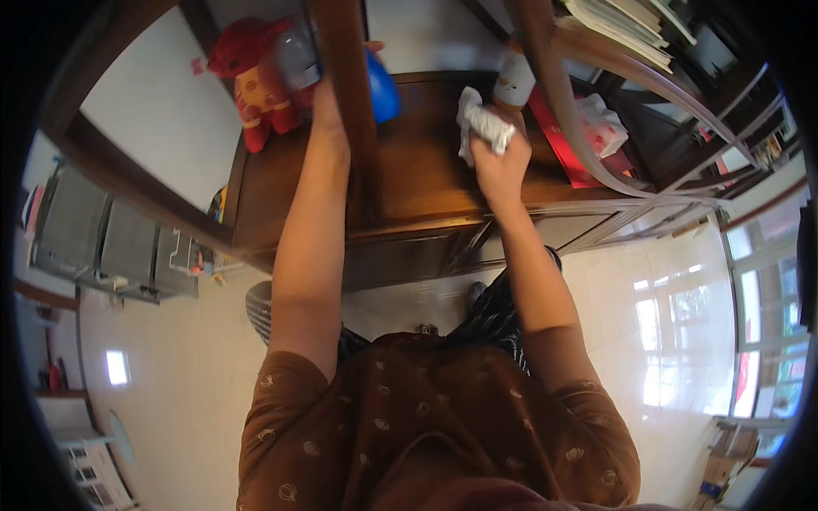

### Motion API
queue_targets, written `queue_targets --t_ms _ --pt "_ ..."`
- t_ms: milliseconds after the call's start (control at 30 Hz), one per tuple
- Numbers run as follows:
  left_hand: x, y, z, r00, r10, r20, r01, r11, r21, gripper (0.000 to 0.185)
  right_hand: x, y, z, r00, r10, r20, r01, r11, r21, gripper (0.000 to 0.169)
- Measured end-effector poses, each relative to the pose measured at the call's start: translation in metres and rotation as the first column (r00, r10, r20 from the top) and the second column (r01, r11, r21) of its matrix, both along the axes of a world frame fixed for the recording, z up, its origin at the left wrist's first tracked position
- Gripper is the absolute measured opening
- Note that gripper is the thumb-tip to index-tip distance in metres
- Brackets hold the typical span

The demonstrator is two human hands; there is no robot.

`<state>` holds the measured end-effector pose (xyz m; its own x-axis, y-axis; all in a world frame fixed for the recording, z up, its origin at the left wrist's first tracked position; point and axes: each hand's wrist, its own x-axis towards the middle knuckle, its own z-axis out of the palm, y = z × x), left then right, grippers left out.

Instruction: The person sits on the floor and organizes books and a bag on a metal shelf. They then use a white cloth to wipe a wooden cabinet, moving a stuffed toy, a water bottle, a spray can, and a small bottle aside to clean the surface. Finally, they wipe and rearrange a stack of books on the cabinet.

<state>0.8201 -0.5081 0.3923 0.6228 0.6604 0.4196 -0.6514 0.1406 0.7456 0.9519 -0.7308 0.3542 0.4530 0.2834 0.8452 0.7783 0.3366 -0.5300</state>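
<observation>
My right hand [501, 166] grips a crumpled white cloth or tissue [489, 124] above the dark wooden shelf [428, 172] of a cabinet. Just beyond it stands a pale cylindrical container [514, 80] with a printed pattern. My left hand [327, 102] reaches in behind a wooden upright [348, 96], which hides part of it; what its fingers grip is unclear. Close to it are a clear plastic object [297, 57], blurred, and a blue rounded object [382, 89]. A red plush toy [255, 76] in patterned clothing sits left of that hand.
Right on the shelf lie a red flat packet [569, 153] and a tissue pack [602, 128]. Stacked papers [620, 29] rest higher at the right. A curved wooden frame [575, 121] and the upright stand between my arms and the cabinet's sides. Dark drawers [128, 239] stand at left.
</observation>
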Motion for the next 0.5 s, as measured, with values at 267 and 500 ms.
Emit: queue_targets --t_ms 267,500 --pt "-0.137 -0.203 -0.025 0.980 0.162 0.119 -0.154 0.985 -0.075 0.034 -0.111 -0.063 0.053 0.906 0.358 0.226 -0.367 0.930 -0.004 0.047" --pt "-0.129 -0.250 -0.052 0.981 0.165 0.100 -0.139 0.964 -0.226 0.036 -0.131 -0.126 0.011 0.842 0.485 0.236 -0.408 0.859 -0.310 0.036"
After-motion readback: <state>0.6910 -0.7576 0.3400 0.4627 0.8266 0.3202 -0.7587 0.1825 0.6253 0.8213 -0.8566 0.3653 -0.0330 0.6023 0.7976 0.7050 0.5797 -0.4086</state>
